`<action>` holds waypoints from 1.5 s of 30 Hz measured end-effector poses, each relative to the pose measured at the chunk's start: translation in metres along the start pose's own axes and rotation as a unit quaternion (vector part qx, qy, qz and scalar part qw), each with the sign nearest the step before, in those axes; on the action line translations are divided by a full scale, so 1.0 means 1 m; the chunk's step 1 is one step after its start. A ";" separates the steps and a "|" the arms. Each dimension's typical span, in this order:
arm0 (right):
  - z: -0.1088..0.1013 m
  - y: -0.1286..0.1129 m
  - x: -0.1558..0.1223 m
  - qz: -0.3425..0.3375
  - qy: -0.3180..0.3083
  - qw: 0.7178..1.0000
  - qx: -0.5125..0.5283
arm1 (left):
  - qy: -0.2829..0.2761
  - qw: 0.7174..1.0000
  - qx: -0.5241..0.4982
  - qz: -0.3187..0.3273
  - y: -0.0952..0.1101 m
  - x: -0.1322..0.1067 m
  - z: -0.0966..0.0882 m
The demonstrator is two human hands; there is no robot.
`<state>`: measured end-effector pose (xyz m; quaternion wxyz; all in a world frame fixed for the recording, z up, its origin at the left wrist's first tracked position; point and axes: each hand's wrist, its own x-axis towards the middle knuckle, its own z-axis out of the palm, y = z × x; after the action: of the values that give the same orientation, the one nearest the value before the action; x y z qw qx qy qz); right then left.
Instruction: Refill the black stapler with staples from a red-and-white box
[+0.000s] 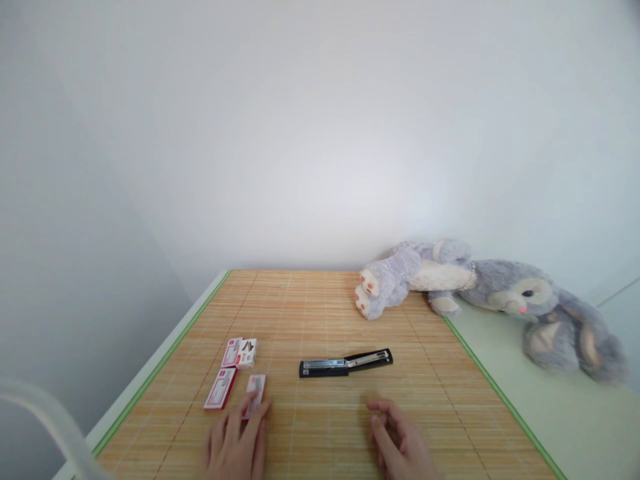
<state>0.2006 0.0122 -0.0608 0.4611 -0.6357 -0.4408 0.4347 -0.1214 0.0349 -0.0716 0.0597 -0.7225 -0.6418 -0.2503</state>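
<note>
On the desk (590, 427), by a pale wall (300, 133), I see a bamboo mat (310, 313). The unfolded stapler (345, 364) lies on it, beyond the hands. My left hand (233, 447) touches a small box (257, 383); gripping, I cannot tell. My right hand (405, 447) is free, half curled.

plush rabbit (493, 280): grey, lying right, feet toward centre
mat (310, 313): slatted, green-edged, lower centre
wall (320, 133): white, upper frame
table (575, 417): pale, lower right
curved bar (45, 408): lower left
</note>
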 end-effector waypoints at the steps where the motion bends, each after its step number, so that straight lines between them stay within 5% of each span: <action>1: 0.008 0.000 -0.002 0.003 -0.038 0.999 -0.004 | -0.018 0.999 -0.036 0.026 -0.003 -0.003 0.002; 4: 0.028 -0.003 -0.004 0.009 -0.103 0.995 0.001 | -0.063 0.985 -0.146 0.074 0.004 -0.002 0.002; 7: 0.037 -0.010 0.000 0.026 -0.142 0.989 0.014 | -0.125 0.952 -0.252 0.119 0.035 0.008 0.002; 12: 0.022 -0.017 0.018 0.057 -0.182 0.982 -0.004 | -0.155 0.909 -0.362 0.137 0.077 0.021 0.007; 18: -0.022 -0.021 0.039 0.033 -0.122 0.985 -0.116 | -0.140 0.916 -0.357 0.116 0.067 0.027 0.016; 21: -0.026 -0.040 0.037 -0.012 -0.067 0.978 -0.197 | -0.143 0.922 -0.343 0.106 0.063 0.026 0.018; 23: -0.017 -0.060 0.033 -0.072 -0.058 0.961 -0.260 | -0.141 0.926 -0.335 0.100 0.064 0.025 0.018; 26: 0.011 -0.088 0.029 -0.147 -0.125 0.915 -0.354 | -0.137 0.929 -0.332 0.089 0.066 0.025 0.019; 32: 0.051 -0.111 0.034 -0.199 -0.185 0.813 -0.516 | -0.151 0.919 -0.353 0.087 0.063 0.025 0.022; 34: 0.047 -0.112 0.036 -0.216 -0.192 0.819 -0.496 | -0.157 0.917 -0.357 0.080 0.063 0.025 0.022; 38: 0.021 -0.106 0.040 -0.216 -0.194 0.875 -0.388 | -0.165 0.914 -0.364 0.066 0.066 0.027 0.017; 45: -0.019 -0.081 0.043 -0.177 -0.173 0.924 -0.291 | -0.173 0.940 -0.291 0.049 0.066 0.032 0.003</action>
<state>0.2162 0.0644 0.0153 0.2418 -0.5683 -0.7264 0.3015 -0.0553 0.0538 -0.0448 -0.2528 -0.7714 -0.5048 -0.2937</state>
